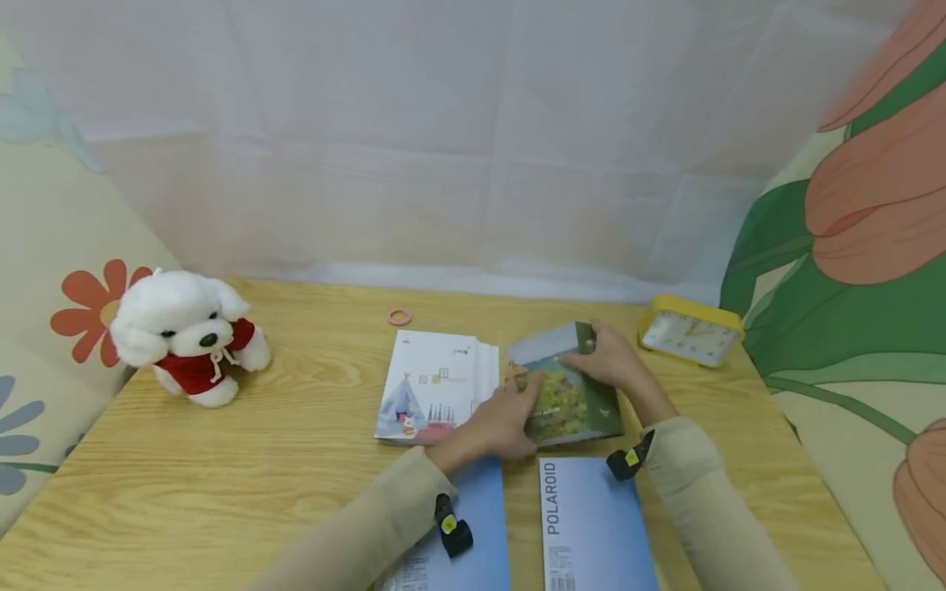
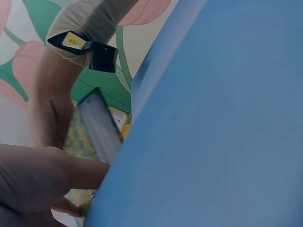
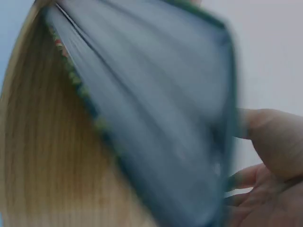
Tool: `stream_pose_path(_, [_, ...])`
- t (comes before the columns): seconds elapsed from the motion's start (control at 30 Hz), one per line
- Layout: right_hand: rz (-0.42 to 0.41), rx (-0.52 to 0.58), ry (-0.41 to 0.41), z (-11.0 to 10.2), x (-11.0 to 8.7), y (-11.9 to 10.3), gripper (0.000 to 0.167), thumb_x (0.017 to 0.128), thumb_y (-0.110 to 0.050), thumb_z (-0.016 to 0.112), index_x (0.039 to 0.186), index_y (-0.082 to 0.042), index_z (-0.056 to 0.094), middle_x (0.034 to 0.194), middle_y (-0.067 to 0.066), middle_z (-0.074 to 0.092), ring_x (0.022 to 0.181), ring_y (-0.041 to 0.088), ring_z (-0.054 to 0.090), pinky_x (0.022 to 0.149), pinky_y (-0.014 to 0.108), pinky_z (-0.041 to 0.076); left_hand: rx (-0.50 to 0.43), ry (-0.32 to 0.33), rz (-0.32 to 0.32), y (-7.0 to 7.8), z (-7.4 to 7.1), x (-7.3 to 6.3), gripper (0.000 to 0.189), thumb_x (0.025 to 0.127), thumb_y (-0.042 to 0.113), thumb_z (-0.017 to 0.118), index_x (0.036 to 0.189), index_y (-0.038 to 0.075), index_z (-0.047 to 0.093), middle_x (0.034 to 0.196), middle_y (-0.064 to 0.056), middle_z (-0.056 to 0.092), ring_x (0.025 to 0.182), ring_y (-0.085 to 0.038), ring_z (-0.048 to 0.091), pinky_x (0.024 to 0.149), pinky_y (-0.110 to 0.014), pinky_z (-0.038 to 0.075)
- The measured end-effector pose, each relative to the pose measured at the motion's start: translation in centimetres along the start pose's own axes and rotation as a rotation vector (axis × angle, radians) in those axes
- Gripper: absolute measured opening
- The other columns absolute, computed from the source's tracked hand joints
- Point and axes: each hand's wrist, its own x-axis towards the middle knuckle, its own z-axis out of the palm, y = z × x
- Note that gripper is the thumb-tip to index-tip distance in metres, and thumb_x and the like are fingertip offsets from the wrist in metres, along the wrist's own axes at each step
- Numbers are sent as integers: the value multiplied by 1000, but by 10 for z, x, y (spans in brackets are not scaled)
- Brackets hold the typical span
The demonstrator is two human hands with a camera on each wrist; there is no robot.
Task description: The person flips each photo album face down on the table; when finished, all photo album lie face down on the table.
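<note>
A green photo album (image 1: 569, 402) with a landscape cover is held by both hands, tilted on the table in the head view. The right hand (image 1: 609, 357) grips its upper right edge, thumb on the cover. In the right wrist view the album's grey page edges (image 3: 156, 104) show blurred, and that hand's fingers (image 3: 279, 142) hold the green cover edge. At the album's left edge the left hand (image 1: 506, 419) grips it with bent fingers. A white book (image 1: 429, 382) with a tent picture lies just left, its right side partly behind the left hand.
Two blue POLAROID boxes or albums (image 1: 594, 525) lie in front, one under the left forearm. A yellow clock (image 1: 691, 328) stands at right. A white plush dog (image 1: 195, 336) sits at left. A pink ring (image 1: 399, 316) lies near the back edge.
</note>
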Motion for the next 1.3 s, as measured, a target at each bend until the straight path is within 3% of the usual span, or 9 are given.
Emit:
stream_pose_path(0.13, [2, -98, -29, 7, 2, 7, 84, 95, -33, 66, 147, 18, 24, 146, 39, 35, 132, 52, 38, 107, 58, 36, 91, -20, 13, -1, -2, -3, 94, 75, 23, 83, 155, 9, 35, 146, -32, 38, 124, -43, 47, 94, -51, 49])
stream_pose_path(0.27, [-62, -128, -51, 15, 5, 13, 71, 94, -25, 66, 142, 18, 35, 138, 38, 45, 127, 51, 45, 105, 56, 39, 140, -15, 22, -1, -4, -7, 76, 80, 27, 80, 148, 12, 48, 151, -28, 34, 129, -42, 41, 93, -52, 49])
stream_pose_path(0.4, [-94, -121, -61, 23, 8, 13, 69, 92, -19, 66, 142, 17, 36, 137, 37, 47, 126, 50, 47, 105, 55, 39, 139, -27, 4, -3, -7, -12, 70, 84, 27, 76, 147, 14, 49, 159, -26, 23, 138, -42, 31, 99, -55, 44])
stream_pose_path(0.6, [-74, -110, -70, 30, 10, 6, 74, 94, -21, 65, 146, 16, 29, 146, 37, 36, 134, 51, 37, 111, 56, 31, 76, -25, 13, -13, -14, -22, 72, 82, 29, 77, 147, 14, 50, 158, -24, 26, 140, -42, 30, 104, -58, 39])
stream_pose_path(0.73, [-85, -76, -79, 31, 8, -8, 74, 96, -25, 62, 152, 9, 26, 151, 33, 33, 136, 50, 34, 111, 58, 30, -29, 15, 34, -30, -33, -41, 74, 84, 31, 77, 149, 11, 46, 156, -25, 29, 141, -44, 27, 110, -60, 31])
stream_pose_path(0.83, [-110, -39, -55, 29, 5, -27, 73, 98, -33, 58, 156, -1, 25, 155, 27, 30, 139, 48, 31, 112, 60, 27, -59, 99, 14, -46, -56, -63, 77, 84, 29, 78, 150, 9, 44, 156, -28, 26, 143, -46, 22, 110, -64, 26])
stream_pose_path(1.0, [-174, 9, -39, 40, 3, -65, 73, 99, -40, 56, 158, -10, 26, 159, 19, 28, 142, 43, 29, 113, 59, 26, -69, 276, -126, -82, -85, -96, 90, 76, 34, 85, 149, 4, 41, 155, -33, 20, 142, -50, 15, 106, -71, 25])
stream_pose_path(1.13, [-203, 23, -50, 61, 7, -82, 74, 98, -41, 58, 157, -10, 27, 159, 17, 29, 142, 40, 30, 114, 56, 25, -120, 291, -227, -109, -88, -110, 110, 72, 42, 88, 153, -2, 29, 155, -35, 19, 142, -52, 14, 106, -71, 25])
stream_pose_path(1.3, [-221, 21, -69, 89, 19, -91, 77, 96, -40, 62, 155, -3, 28, 157, 20, 31, 144, 40, 28, 116, 53, 21, -136, 241, -212, -125, -77, -114, 117, 65, 46, 91, 151, -7, 30, 152, -36, 24, 141, -55, 16, 111, -66, 20])
